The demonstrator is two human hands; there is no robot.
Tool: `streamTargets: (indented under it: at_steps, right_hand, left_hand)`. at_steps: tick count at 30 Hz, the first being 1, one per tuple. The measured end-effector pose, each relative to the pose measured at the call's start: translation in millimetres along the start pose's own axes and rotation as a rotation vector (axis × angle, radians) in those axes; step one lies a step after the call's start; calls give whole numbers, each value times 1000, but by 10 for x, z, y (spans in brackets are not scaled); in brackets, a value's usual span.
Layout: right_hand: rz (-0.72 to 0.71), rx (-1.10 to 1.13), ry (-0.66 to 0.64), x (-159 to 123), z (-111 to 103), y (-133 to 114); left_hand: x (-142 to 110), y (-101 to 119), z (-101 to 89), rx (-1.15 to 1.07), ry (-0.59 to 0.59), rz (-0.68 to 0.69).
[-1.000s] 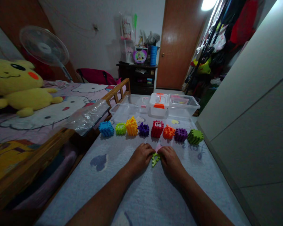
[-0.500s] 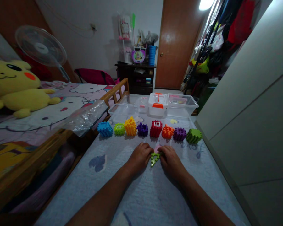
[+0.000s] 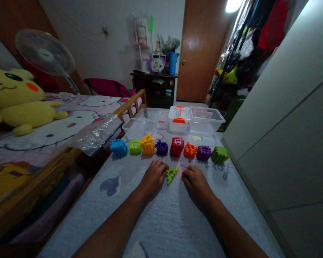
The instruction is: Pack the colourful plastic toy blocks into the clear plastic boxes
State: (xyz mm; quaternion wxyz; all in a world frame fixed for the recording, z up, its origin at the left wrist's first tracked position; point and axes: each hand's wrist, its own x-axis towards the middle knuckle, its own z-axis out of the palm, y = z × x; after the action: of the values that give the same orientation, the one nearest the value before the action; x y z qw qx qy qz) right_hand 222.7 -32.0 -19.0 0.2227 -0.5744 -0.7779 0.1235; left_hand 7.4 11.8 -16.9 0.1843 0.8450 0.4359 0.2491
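Note:
A light-green triangular building piece (image 3: 172, 175) with notched edges and an opening in the middle is pinched at its left side by my left hand (image 3: 154, 175), just above the cloth-covered table. To the right of the piece, apart from it, my right hand (image 3: 196, 181) has its fingers curled together low over the cloth, with nothing showing in them. Beyond both hands stands a row of stacked interlocking pieces: blue (image 3: 118, 147), light green (image 3: 135, 147), yellow (image 3: 148, 144), dark purple (image 3: 161, 147), red (image 3: 177, 147), orange (image 3: 190, 149), purple (image 3: 204, 153) and green (image 3: 220, 155).
Behind the row are a lidded box with orange clips (image 3: 179, 123) and clear plastic bins (image 3: 207, 125). A wooden bed rail (image 3: 130, 104) and crumpled plastic bag (image 3: 97, 134) border the left. A white cabinet (image 3: 280, 136) runs along the right.
The green triangular piece has moved slightly left with my left hand. My right hand has let go of it, leaving a gap between them. The row of stacks stands unchanged.

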Motion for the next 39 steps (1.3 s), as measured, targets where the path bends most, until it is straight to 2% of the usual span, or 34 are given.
streamTargets:
  at_steps: [5, 13, 17, 22, 29, 34, 39]
  right_hand:
    - [-3, -15, 79, 54, 35, 43]
    - [111, 67, 146, 74, -31, 140]
    - [114, 115, 131, 76, -46, 110]
    - [49, 152, 102, 76, 50, 6]
    - [10, -14, 79, 107, 144, -42]
    - [66, -45, 174, 135, 117, 8]
    - [170, 68, 252, 130, 19, 121]
  left_hand:
    - [-5, -2, 5, -11, 19, -9]
    - [8, -28, -30, -66, 90, -51]
    - [11, -30, -55, -89, 127, -76]
    - [11, -1, -51, -96, 129, -92]
    - [11, 1, -46, -98, 127, -95]
    - [14, 29, -63, -104, 130, -97]
    - [10, 25, -58, -119, 126, -107]
